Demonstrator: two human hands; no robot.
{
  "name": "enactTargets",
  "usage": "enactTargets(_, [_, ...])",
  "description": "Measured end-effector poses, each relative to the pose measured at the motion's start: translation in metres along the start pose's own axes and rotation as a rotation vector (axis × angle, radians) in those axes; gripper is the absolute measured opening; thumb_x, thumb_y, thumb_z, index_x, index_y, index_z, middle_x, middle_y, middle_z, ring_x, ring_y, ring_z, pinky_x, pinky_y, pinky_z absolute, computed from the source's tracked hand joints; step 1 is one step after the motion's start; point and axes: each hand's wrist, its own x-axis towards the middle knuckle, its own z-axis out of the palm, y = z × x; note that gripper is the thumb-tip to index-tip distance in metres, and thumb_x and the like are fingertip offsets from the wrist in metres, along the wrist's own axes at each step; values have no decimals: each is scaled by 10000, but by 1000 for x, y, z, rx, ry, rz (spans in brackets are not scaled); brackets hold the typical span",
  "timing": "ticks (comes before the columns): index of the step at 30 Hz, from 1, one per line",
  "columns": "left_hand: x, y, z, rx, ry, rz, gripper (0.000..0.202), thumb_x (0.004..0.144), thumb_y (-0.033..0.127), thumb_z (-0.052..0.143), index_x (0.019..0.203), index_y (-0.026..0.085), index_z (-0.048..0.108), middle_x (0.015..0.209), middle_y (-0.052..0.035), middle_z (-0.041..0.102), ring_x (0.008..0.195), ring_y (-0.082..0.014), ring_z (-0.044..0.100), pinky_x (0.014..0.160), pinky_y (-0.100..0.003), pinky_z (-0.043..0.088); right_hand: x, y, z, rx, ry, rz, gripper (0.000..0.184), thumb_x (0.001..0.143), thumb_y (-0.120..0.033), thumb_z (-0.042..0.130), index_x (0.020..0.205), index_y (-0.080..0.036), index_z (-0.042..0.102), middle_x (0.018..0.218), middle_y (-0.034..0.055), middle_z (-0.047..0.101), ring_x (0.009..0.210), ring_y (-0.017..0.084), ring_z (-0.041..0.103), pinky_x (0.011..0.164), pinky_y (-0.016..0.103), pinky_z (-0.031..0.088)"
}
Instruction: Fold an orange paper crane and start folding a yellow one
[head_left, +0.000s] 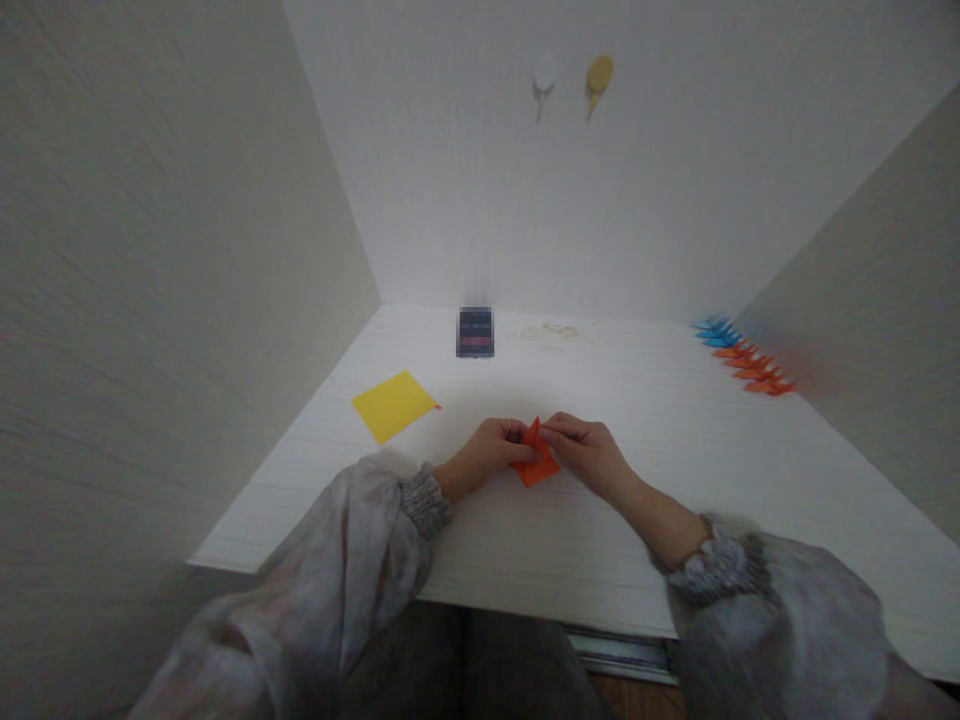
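Observation:
A small folded orange paper (535, 461) lies on the white table (525, 540) at its middle. My left hand (489, 452) pinches its left side with closed fingers. My right hand (587, 448) grips its right upper edge, fingers pressed together. The two hands nearly meet over the paper, which partly rises between them.
A yellow paper sheet (393, 404) lies to the left. A dark small box (475, 332) stands at the back. A row of folded blue and orange paper figures (744, 358) lines the right wall. Two hooks, white (544, 78) and yellow (598, 78), hang on the back wall.

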Motion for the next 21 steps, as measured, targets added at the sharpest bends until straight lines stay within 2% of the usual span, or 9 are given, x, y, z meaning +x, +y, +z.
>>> enactTargets(5, [-1, 4, 3, 31, 32, 0, 228, 570, 245, 677, 738, 105, 612, 684, -15, 600, 587, -86, 518, 589, -215, 374, 0, -1, 2, 9, 68, 7, 175, 746, -303, 533, 635, -187, 603, 629, -11, 490, 590, 109, 447, 528, 236, 345])
enactTargets(9, [-2, 6, 5, 63, 22, 9, 274, 584, 327, 671, 736, 106, 617, 669, -13, 597, 576, -83, 505, 579, -214, 364, 0, 1, 2, 28, 65, -4, 169, 741, -301, 547, 634, -180, 600, 632, -11, 482, 609, 109, 441, 543, 236, 347])
enactTargets(15, [-3, 5, 6, 53, -36, -30, 273, 571, 329, 681, 719, 108, 621, 665, -10, 596, 577, -87, 501, 585, -219, 365, -1, 3, 0, 100, 33, -5, 181, 745, -307, 542, 634, -173, 593, 645, -10, 460, 619, 109, 438, 557, 238, 353])
enactTargets(21, [-1, 4, 5, 87, -45, -26, 251, 594, 316, 664, 720, 104, 618, 647, -4, 585, 558, -77, 485, 562, -208, 353, -1, 0, 0, 13, 82, 3, 204, 744, -313, 536, 601, -172, 569, 613, -15, 455, 592, 106, 430, 525, 228, 340])
